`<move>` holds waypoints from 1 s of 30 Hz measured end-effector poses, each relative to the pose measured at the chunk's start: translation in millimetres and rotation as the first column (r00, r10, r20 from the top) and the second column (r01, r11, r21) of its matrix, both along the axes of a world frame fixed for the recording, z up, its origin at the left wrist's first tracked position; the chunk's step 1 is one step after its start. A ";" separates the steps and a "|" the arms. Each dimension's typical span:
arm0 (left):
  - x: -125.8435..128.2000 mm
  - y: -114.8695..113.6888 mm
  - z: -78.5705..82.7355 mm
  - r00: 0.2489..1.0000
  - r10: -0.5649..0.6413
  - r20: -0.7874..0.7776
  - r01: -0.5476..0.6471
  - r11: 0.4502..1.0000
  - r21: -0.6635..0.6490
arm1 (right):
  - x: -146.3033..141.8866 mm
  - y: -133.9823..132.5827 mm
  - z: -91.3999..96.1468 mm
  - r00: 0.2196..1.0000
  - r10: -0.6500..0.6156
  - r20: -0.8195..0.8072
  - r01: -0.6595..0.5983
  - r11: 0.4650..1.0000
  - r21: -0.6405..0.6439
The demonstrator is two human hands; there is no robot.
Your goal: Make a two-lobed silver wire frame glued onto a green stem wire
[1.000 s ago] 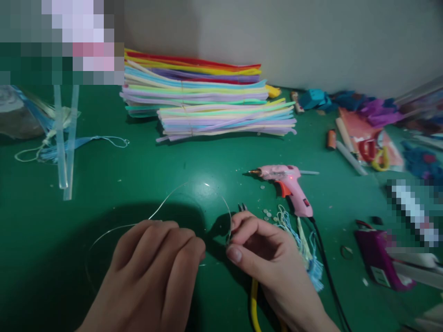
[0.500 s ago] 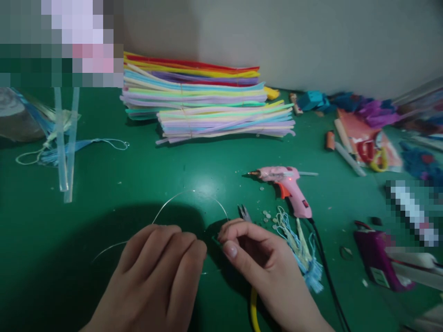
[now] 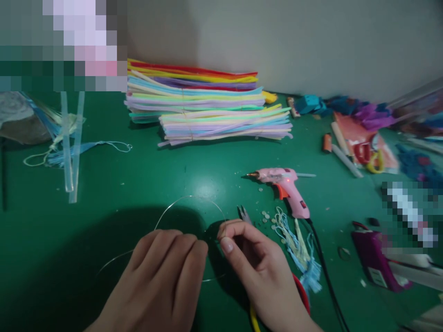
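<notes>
A thin silver wire (image 3: 188, 199) arcs over the green table between my two hands. My left hand (image 3: 162, 276) lies knuckles up with fingers curled, pinching the wire's left part underneath. My right hand (image 3: 258, 267) pinches the wire's other end between thumb and forefinger. Small pliers (image 3: 245, 215) with red and yellow handles lie under my right hand, jaws poking out beyond the fingers.
A pink hot glue gun (image 3: 285, 184) with a black cord lies right of the hands, beside pale blue tassels (image 3: 299, 249). Stacked coloured pipe cleaners (image 3: 207, 103) sit at the back. Clear glue sticks (image 3: 71, 147) lie left. Scissors, felt scraps and a purple tool crowd the right side.
My right hand has slid slightly left and down along the wire, closing on my left hand. The wire loop has shifted a little. The pliers' red handle now shows.
</notes>
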State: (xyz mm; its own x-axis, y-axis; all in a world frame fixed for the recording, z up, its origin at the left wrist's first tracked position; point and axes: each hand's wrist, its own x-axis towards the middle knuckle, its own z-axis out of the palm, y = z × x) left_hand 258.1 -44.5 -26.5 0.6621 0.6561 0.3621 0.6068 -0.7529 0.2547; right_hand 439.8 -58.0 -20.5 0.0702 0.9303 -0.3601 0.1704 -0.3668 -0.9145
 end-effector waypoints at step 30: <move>-10.1 -7.9 8.0 0.990 0.013 0.138 -0.003 0.997 -0.073 | 20.4 3.4 -1.9 0.822 -0.149 -0.550 0.082 0.986 -0.146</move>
State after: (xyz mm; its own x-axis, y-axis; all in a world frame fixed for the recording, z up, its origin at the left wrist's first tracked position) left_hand 248.0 -52.5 -18.5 0.6032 0.6891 0.4015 0.5679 -0.7246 0.3904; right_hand 460.2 -54.6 -22.4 -0.0691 0.8797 -0.4705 -0.4054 -0.4557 -0.7925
